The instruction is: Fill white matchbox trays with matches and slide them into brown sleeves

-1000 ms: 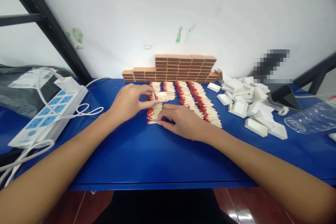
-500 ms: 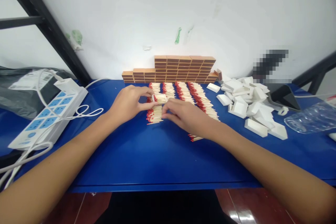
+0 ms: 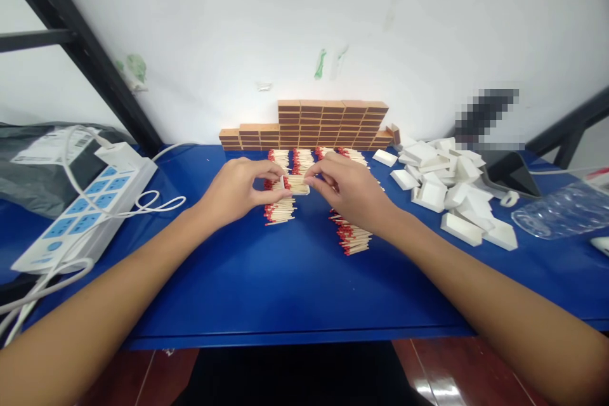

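A small white matchbox tray with red-headed matches lying in it is pinched at its left end by my left hand. At the tray's right end, my right hand has thumb and forefinger closed on the pale ends of matches. Rows of red-tipped matches lie on the blue table beneath and behind the hands. Another part of the match rows shows below my right hand, which hides some of them. Brown matchboxes stand stacked against the wall behind the matches.
White empty trays lie in a heap on the right of the blue table. Beyond them are a dark device, a white ring and a clear plastic bottle. A power strip with cables and a grey bag are on the left.
The tray and my left hand have moved slightly right. My right hand has shifted a little right and up, its fingertips now on matches at the tray's right end.
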Demonstrator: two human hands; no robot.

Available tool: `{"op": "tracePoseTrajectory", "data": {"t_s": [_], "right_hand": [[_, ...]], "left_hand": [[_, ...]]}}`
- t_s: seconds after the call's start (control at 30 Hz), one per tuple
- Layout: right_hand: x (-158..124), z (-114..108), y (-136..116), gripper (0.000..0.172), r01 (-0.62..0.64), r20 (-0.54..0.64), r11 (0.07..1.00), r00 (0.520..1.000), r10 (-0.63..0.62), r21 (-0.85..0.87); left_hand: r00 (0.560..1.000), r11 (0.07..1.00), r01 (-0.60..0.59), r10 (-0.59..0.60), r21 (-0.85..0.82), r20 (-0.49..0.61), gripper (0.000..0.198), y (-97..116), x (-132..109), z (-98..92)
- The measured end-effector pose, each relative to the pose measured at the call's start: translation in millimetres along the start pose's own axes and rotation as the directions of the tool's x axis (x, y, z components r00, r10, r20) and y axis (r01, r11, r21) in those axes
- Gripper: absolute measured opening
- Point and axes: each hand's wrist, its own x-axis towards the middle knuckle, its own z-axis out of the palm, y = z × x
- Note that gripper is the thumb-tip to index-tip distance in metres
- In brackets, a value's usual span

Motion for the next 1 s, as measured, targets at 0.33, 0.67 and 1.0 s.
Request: {"op": "tracePoseTrajectory", "data": {"t_s": [0.33,0.67,1.0], "right_hand": [[-8.0,11.7,-17.4,0.005,0.079,0.225,0.985,0.968,-0.113,0.154],[-12.1,19.1,-30.0,0.009,-0.044,0.417,0.986,0.908,-0.028,0.16],[-2.9,-4.5,-4.4,0.01,0.003,0.196,0.996,0.98,-0.021,0.093]], "left_hand": [[0.993,0.994,0.11,-0.11,-0.016,-0.05,0.033,-4.9,0.8,-3.7],[0.994,0.995,0.097,-0.097,0.005,-0.044,0.028,-6.8,1.1,-3.6],[0.999,0.998,0.028,-0.03,0.062,0.044,0.03,-9.1,1.0,-1.9]]}}
